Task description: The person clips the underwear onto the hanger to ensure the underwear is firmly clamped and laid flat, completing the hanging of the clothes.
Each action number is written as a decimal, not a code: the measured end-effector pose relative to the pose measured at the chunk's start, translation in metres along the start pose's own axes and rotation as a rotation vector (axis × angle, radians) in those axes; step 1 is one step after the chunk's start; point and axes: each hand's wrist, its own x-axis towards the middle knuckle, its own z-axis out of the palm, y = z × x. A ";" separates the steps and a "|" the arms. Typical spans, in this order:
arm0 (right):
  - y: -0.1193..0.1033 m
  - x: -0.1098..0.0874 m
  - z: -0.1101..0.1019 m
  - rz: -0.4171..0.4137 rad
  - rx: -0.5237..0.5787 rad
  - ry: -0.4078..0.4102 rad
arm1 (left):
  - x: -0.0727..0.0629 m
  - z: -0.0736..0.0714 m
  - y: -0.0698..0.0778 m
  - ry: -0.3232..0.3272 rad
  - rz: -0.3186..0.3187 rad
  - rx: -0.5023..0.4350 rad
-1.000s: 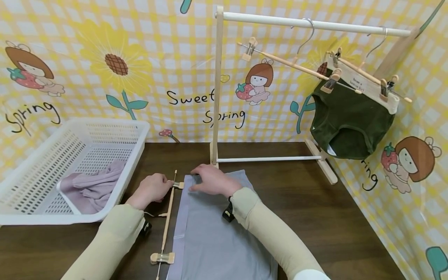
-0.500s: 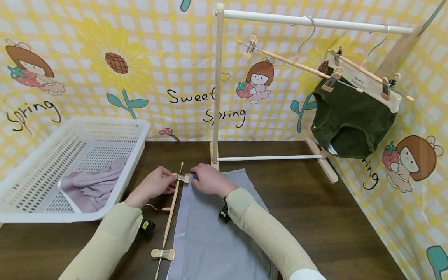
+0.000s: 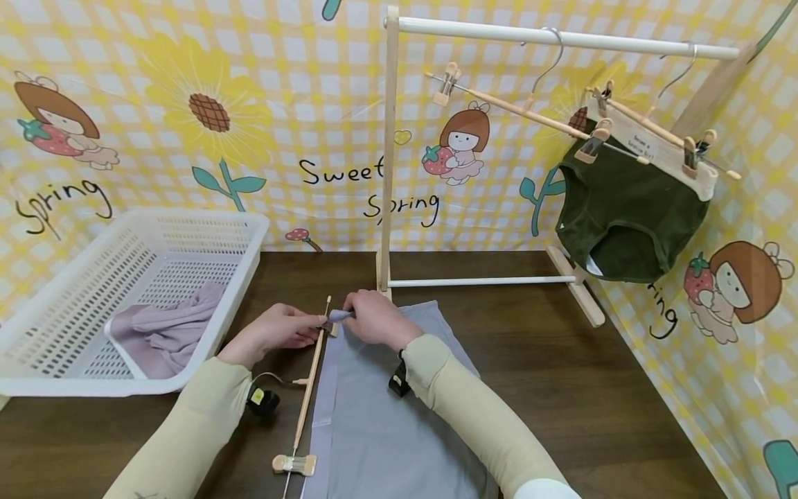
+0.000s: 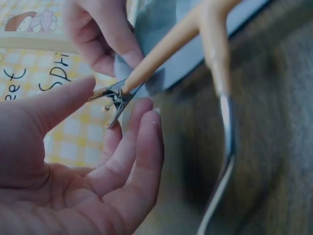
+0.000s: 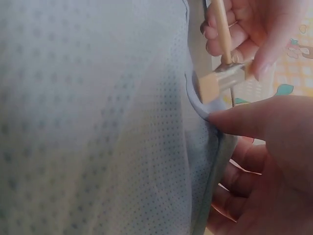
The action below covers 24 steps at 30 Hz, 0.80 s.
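On the table lies a flat grey garment (image 3: 399, 423) with a lilac waistband (image 3: 321, 409) along its left edge. A wooden clip hanger (image 3: 307, 395) lies alongside that waistband. My left hand (image 3: 277, 327) pinches the handles of the hanger's far clip (image 5: 220, 84) between thumb and fingers. In the right wrist view the clip's wooden tip overlaps the waistband edge. My right hand (image 3: 377, 319) pinches the far corner of the waistband, thumb on top, the edge folded up toward the clip. The near clip (image 3: 294, 464) sits beside the waistband's near end.
A white plastic basket (image 3: 249, 242) with a mauve garment (image 3: 171, 329) in it stands left. Behind, a wooden rack with a white rail (image 3: 474, 34) bears a bare clip hanger (image 3: 524, 111) and one holding dark green briefs (image 3: 630, 201).
My left hand first took the far clip and brought it right, up to the waistband. My right hand has lifted and folded the waistband corner toward it.
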 end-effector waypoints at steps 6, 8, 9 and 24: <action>-0.001 0.000 0.002 0.007 0.036 -0.008 | 0.001 0.001 -0.007 -0.011 -0.043 0.102; -0.002 0.000 0.003 0.005 0.040 -0.009 | 0.001 0.001 -0.009 -0.007 -0.046 0.131; -0.002 0.000 0.003 0.004 0.044 -0.010 | 0.000 0.001 -0.010 -0.004 -0.044 0.143; 0.001 0.005 0.011 0.094 0.129 0.062 | -0.012 0.006 -0.006 0.163 0.141 0.118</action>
